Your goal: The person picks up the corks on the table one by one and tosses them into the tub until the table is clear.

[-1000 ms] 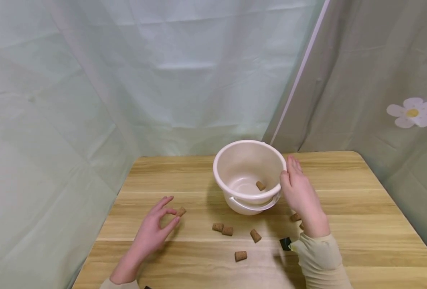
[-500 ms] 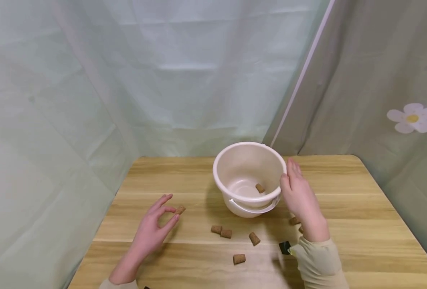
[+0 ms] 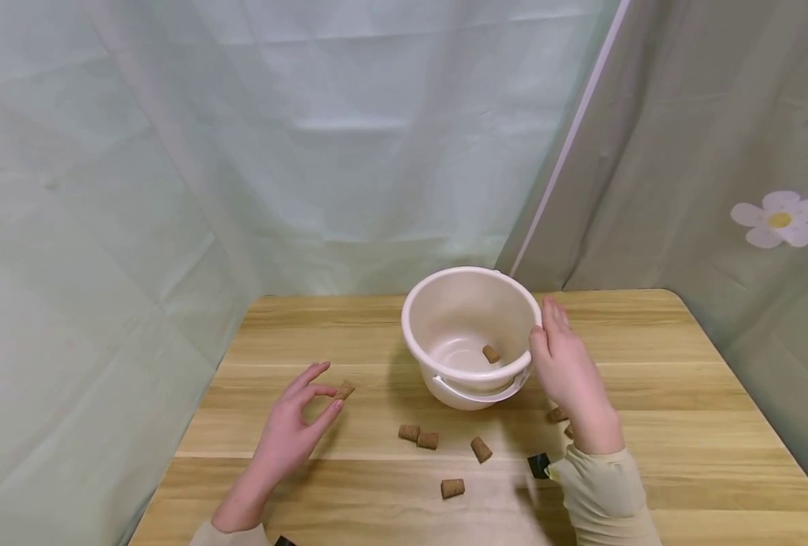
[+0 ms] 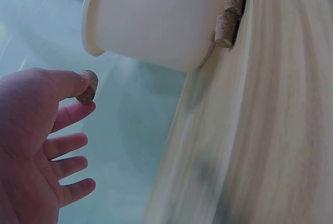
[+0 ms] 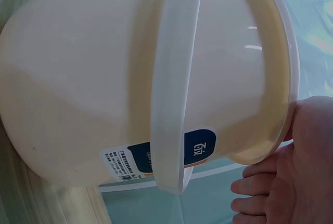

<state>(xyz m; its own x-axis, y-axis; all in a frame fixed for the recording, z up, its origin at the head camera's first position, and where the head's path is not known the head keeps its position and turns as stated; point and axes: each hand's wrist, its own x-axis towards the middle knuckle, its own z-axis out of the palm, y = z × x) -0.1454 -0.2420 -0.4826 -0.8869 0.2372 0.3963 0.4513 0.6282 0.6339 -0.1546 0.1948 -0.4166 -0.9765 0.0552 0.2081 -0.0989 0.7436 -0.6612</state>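
Observation:
In the head view, my left hand [image 3: 293, 425] is raised over the left part of the table. It pinches a cork [image 3: 344, 390] between thumb and index finger, the other fingers spread; the left wrist view shows this cork [image 4: 89, 87] at the fingertips. A cream bucket [image 3: 468, 387] stands upright right of centre, its handle [image 3: 482, 396] hanging down in front. Another cork [image 3: 491, 354] lies on its floor. Straight fingers of my right hand [image 3: 570, 368] rest against the bucket's right rim, thumb at the edge, as the right wrist view also shows.
Several corks lie loose in front of the bucket, among them a pair [image 3: 419, 436], a tilted cork [image 3: 481, 450] and a nearer cork [image 3: 452, 488]. Others [image 3: 558, 415] are partly hidden by the right wrist. Pale curtains [image 3: 376, 189] enclose the wooden table [image 3: 294, 334].
My left hand has shifted very slightly, lifting the pinched cork a little and turning it more upright. The right hand stays at the bucket's rim, and the loose corks keep their places.

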